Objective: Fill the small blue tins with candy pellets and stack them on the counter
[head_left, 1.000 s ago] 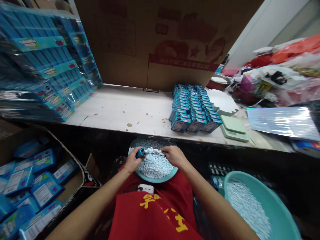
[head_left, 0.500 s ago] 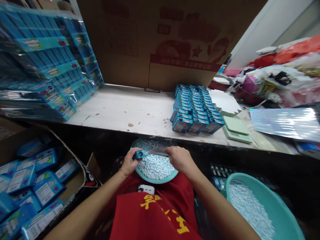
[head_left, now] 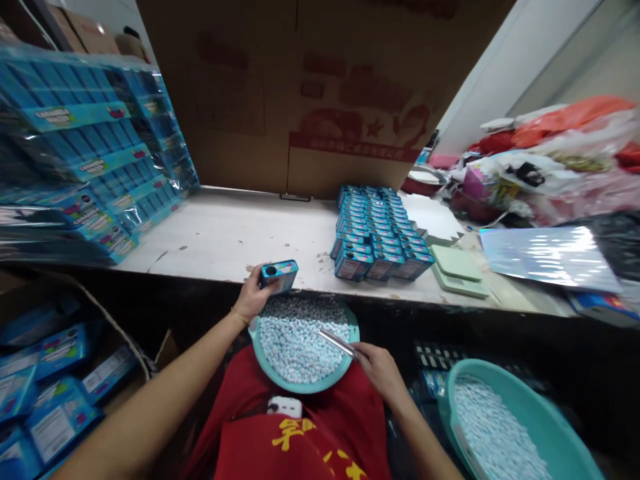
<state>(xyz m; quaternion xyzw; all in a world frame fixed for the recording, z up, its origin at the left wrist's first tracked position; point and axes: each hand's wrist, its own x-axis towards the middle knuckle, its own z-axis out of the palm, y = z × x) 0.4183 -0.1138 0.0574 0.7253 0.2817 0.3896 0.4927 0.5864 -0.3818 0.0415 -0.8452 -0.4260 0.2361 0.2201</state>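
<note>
My left hand (head_left: 254, 295) is closed around a small blue candy box (head_left: 283, 277), held upright at the table's front edge. In my right hand (head_left: 376, 365) is a shiny metal scoop (head_left: 338, 343), narrow like a tube, its far end over the candies. Below both hands a turquoise basin (head_left: 300, 387) rests on my lap, holding many small pale blue and white candies (head_left: 295, 343). Rows of similar blue boxes (head_left: 383, 243) stand on the table to the right of the held box.
Wrapped blue display packs (head_left: 90, 140) are stacked at left, above a carton of loose blue packs (head_left: 55, 413). A green scale (head_left: 457, 267) sits at right beside white card sheets (head_left: 433, 217). A second turquoise basin (head_left: 555, 413) holds candies. A large cardboard box (head_left: 345, 100) stands behind.
My left hand has carried the box up and away from the scoop to the table edge. My right hand has drawn the scoop back and lower, over the basin. The view has shifted.
</note>
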